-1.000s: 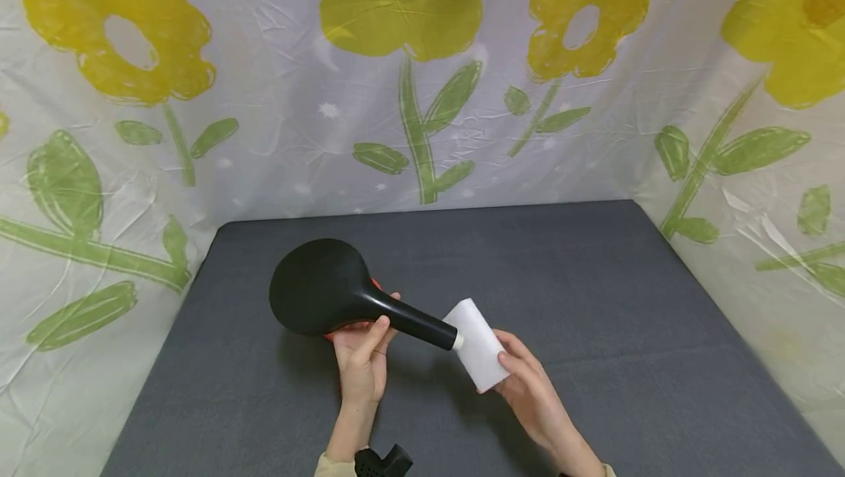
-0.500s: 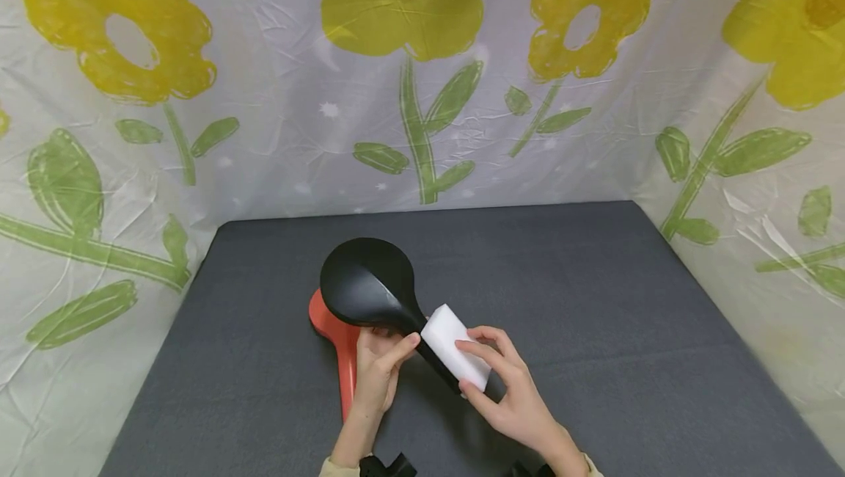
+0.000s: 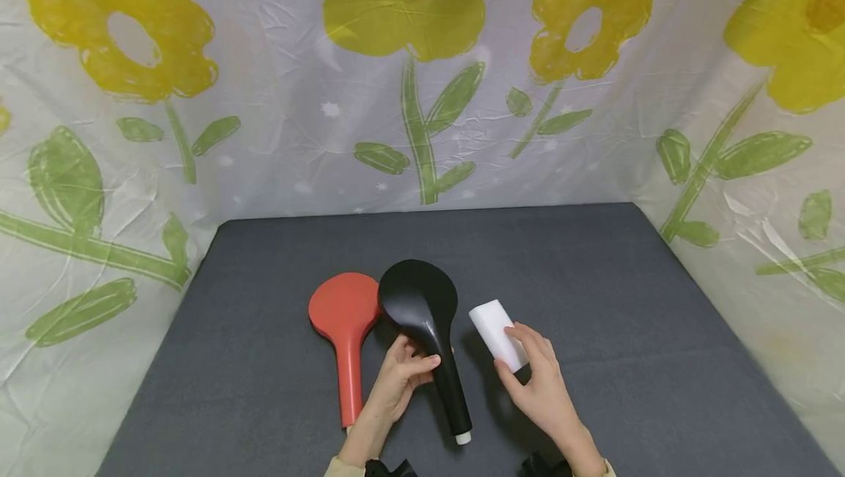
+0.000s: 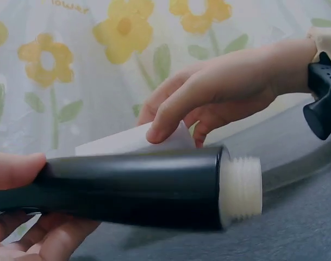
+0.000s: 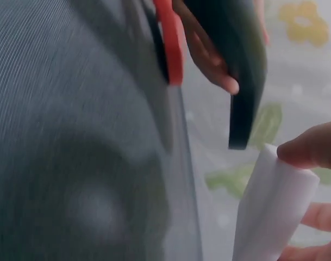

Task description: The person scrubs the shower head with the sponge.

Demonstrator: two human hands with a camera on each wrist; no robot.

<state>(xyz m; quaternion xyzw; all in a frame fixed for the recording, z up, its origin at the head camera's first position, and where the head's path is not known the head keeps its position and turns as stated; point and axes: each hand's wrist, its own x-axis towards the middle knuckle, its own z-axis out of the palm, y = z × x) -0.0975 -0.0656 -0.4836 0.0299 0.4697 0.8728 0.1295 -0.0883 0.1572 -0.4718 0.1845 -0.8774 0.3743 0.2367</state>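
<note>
My left hand grips the handle of a black shower head, its thumb on top. The shower head's round face end points away, and its white threaded connector points toward me. My right hand pinches a white sponge block between thumb and fingers, above the table and to the right of the handle. In the right wrist view the sponge stands apart from the black shower head. A red shower head lies on the table left of my left hand; my left forearm partly covers its connector end.
Dark grey cloth covers the table. A pale curtain with yellow flowers hangs behind and at both sides. Black wrist cameras sit on both wrists.
The black shower head has swung rightward, handle now toward me, uncovering the red one. My right hand touched its handle with the sponge half a second ago and has since moved right, away from it.
</note>
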